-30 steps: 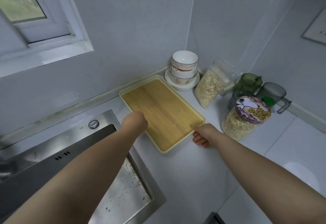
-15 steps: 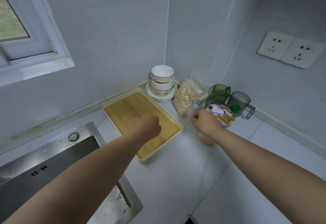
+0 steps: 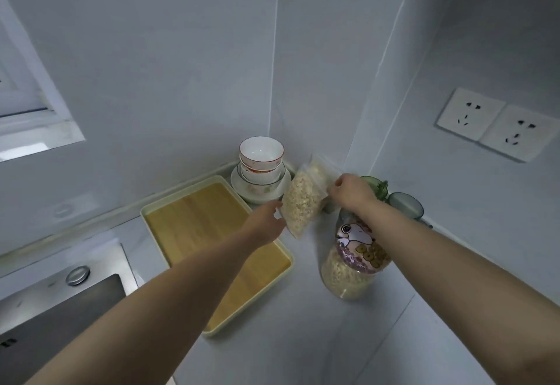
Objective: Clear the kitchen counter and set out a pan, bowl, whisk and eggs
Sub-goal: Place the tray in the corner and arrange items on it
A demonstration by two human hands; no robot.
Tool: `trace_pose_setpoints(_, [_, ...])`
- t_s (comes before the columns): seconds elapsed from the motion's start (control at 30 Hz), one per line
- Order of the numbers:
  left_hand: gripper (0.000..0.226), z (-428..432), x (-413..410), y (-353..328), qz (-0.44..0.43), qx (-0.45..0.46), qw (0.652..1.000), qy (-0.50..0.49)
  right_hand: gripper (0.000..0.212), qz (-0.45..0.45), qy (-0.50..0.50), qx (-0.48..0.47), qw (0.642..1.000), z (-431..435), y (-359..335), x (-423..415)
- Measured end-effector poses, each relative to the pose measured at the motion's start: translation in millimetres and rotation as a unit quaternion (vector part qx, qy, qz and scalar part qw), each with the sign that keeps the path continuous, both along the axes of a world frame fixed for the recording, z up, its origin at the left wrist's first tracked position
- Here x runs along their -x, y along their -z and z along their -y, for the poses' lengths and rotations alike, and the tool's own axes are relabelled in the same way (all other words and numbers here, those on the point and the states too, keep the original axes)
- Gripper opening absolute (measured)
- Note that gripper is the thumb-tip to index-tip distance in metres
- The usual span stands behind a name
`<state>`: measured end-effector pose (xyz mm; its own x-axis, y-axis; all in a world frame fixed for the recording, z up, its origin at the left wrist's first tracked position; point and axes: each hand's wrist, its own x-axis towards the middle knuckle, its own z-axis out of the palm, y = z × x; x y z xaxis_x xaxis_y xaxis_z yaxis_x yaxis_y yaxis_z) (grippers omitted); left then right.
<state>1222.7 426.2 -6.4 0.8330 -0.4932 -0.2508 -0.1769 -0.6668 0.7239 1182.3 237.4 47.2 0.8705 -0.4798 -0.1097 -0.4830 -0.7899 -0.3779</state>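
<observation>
Right hand (image 3: 353, 190), just right of the frame's centre, pinches the top edge of a clear bag of oats (image 3: 303, 206) between curled fingers and thumb. The bag hangs tilted, its top toward the upper right and its lower end down to the left; I cannot tell whether that end touches the surface (image 3: 303, 339). Left hand (image 3: 266, 224) reaches in from the lower left with its fingers fairly straight and laid against the bag's left edge, gripping nothing; its thumb is hidden.

Just behind the bag, in the corner where the walls meet, stand stacked white bowls (image 3: 262, 154) with red rims, sitting on a white plate (image 3: 242, 193). Left of the plate and under the left forearm lies a wooden board (image 3: 206, 224) inside a pale tray (image 3: 180, 193).

Below the right wrist, a clear jar of oats (image 3: 348, 278) with a cartoon-dog lid stands upright on the surface, partly covered by the forearm. Beyond the right hand, a green mug (image 3: 375, 186) and a grey mug (image 3: 406, 204) stand near the right wall.

A steel sink (image 3: 60, 309) fills the lower left of the frame, a window frame (image 3: 45, 130) the upper left, and two white wall sockets (image 3: 494, 124) sit on the right.
</observation>
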Motion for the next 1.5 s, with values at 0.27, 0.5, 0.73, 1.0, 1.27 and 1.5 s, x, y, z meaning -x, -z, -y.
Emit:
trace_pose_setpoints(0.27, [0.051, 20.4, -27.8, 3.6, -0.036, 0.051, 0.997, -0.037, 0.028, -0.043, 0.0, -0.113, 0.993, 0.9, 23.9, -46.6])
trace_pose_setpoints(0.5, [0.079, -1.9, -38.1, 6.3, -0.1, 0.154, 0.981, -0.062, 0.031, 0.052, -0.009, -0.361, 0.931, -3.4, 11.6, -49.1])
trace_pose_setpoints(0.73, [0.099, -22.6, -44.6, -3.8, -0.19, 0.261, 0.947, -0.002, 0.032, 0.067, -0.075, -0.534, 0.839, -8.9, -8.5, -47.6])
trace_pose_setpoints(1.0, [0.054, -27.4, -29.8, -4.8, -0.221, 0.317, 0.921, -0.051, 0.024, 0.098, -0.038, -0.55, 0.829, -18.7, -15.4, -49.6])
trace_pose_setpoints(1.27, [0.059, -30.3, -25.0, 4.8, -0.223, 0.306, 0.916, -0.134, 0.019, 0.177, 0.135, -0.11, 0.969, 41.8, 7.7, -51.8])
trace_pose_setpoints(1.5, [0.065, -25.6, -25.8, 15.0, -0.236, 0.299, 0.91, -0.163, 0.033, 0.037, 0.142, -0.06, 0.987, 47.5, 24.8, -52.5])
